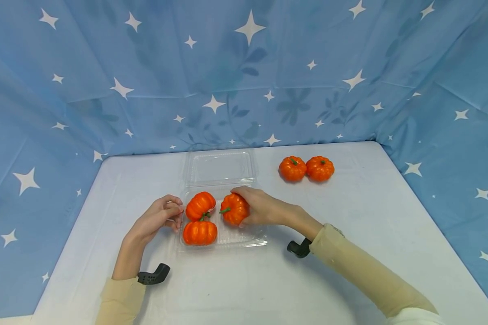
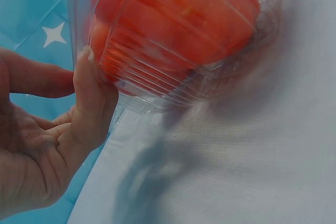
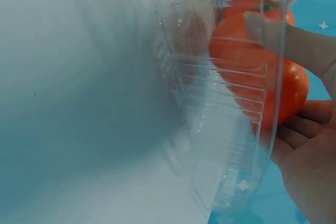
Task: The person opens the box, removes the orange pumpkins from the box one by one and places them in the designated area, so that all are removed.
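A clear plastic clamshell container lies on the table, its lid folded back on the far side. Two small orange pumpkins sit in its left half, one upper pumpkin and one lower pumpkin. My right hand grips a third pumpkin by its right side, low inside the container's right half, green stem facing left. At the container's left edge, my left hand pinches the rim between thumb and finger. Through the ribbed wall, the left wrist view shows orange pumpkin close to those fingers.
Two more pumpkins stand side by side at the back right of the white table, a left one and a right one. A blue star-patterned curtain hangs behind the table and along both sides.
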Available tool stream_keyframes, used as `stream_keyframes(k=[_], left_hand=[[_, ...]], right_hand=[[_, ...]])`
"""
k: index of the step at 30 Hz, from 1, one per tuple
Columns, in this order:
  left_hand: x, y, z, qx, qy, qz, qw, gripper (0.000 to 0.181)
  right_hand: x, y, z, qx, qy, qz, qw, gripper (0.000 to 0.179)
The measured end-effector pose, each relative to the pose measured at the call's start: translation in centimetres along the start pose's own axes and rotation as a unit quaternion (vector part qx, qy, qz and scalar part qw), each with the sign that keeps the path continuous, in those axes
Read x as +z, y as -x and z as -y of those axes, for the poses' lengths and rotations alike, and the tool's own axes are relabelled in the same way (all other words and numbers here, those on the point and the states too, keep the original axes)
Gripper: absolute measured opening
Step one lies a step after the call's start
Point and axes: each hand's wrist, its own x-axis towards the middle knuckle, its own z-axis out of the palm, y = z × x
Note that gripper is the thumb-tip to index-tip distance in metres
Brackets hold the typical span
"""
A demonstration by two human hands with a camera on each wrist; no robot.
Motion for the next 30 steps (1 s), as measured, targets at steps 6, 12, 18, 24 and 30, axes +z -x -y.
stream_keyframes(k=[6,12,18,24,30], left_hand=[[0.0,-0.1,0.0,0.001,0.000,0.001,1.0000,0.027],[0.1,0.0,0.0,0.004,0.000,-0.001,1.0000,0.027],[0.1,0.1,0.1,0.002,0.001,-0.002,1.0000,0.027],[0.2,0.1,0.1,0.002,0.002,-0.002,1.0000,0.028],[0.2,0.1,0.1,0.004,0.002,-0.003,1.0000,0.028]], right_hand=[[-0.1,0.6,-0.6,0.001,-0.029,-0.037,0.9989,0.090],[-0.1,1.1,-1.2,0.010,-0.076,-0.063,0.9951,0.087],[-0.2,1.6,-1.7,0.006,-0.110,-0.092,0.9897,0.087],[-0.5,2.4,-2.4,-0.004,-0.133,-0.121,0.9836,0.088],[-0.8,3.4,-3.1,0.000,-0.163,-0.145,0.9760,0.090]])
